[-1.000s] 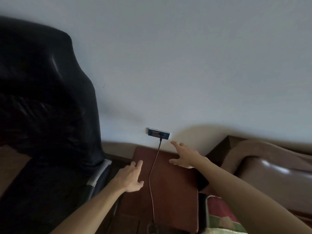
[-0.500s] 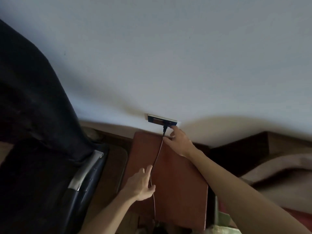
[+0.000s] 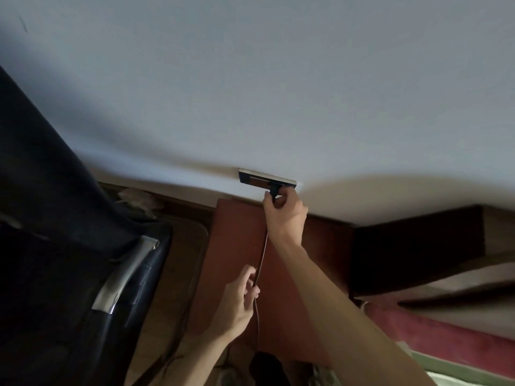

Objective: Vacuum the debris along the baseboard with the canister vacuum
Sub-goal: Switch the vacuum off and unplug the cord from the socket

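A dark wall socket plate (image 3: 260,179) sits low on the pale wall. A black plug (image 3: 273,190) is in it, and my right hand (image 3: 284,211) grips that plug from below. From the plug a thin black power cord (image 3: 262,259) runs down over a reddish-brown wooden table top (image 3: 234,246). My left hand (image 3: 238,300) pinches the cord partway down. The canister vacuum itself is not in view. A strip of baseboard (image 3: 178,197) shows at the foot of the wall to the left of the table.
A black leather armchair (image 3: 55,246) with a silver armrest trim fills the left side. Crumpled debris (image 3: 136,197) lies by the wall behind it. A dark wooden bed frame (image 3: 418,246) and reddish bedding (image 3: 446,335) are on the right.
My right hand moved up from beside the socket and closed on the plug. My left hand went from hovering by the cord to pinching it. The view moved closer to the wall.
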Motion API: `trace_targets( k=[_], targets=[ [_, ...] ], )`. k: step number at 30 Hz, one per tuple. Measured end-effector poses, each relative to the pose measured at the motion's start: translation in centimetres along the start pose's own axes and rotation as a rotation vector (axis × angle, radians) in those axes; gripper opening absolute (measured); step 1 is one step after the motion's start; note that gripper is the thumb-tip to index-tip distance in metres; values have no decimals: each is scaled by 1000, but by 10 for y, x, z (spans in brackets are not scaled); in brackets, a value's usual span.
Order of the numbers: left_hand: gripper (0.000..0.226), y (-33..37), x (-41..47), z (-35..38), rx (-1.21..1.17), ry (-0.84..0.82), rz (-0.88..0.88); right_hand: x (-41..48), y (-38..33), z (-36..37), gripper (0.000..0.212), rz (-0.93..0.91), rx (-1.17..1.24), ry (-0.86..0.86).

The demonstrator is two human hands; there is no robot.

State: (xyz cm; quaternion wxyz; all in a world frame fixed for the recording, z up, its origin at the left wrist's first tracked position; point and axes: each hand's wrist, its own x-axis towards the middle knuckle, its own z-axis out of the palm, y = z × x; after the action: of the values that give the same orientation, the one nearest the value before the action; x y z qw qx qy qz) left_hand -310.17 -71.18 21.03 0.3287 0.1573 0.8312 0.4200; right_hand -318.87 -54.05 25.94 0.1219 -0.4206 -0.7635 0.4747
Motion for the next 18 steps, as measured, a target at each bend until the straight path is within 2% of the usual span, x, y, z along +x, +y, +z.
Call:
trace_targets(
  k=[5, 10, 18],
  targets=[
    [28, -6, -6, 6, -104, 50, -40, -4, 5, 3, 12, -52, 46, 35],
    [34, -6, -14, 8, -206, 76, -70, -5, 8, 5, 19, -95, 61, 36],
    [35, 1, -28, 6, -420, 64, -117, -1, 1, 7, 23, 22, 25, 48]
  ],
)
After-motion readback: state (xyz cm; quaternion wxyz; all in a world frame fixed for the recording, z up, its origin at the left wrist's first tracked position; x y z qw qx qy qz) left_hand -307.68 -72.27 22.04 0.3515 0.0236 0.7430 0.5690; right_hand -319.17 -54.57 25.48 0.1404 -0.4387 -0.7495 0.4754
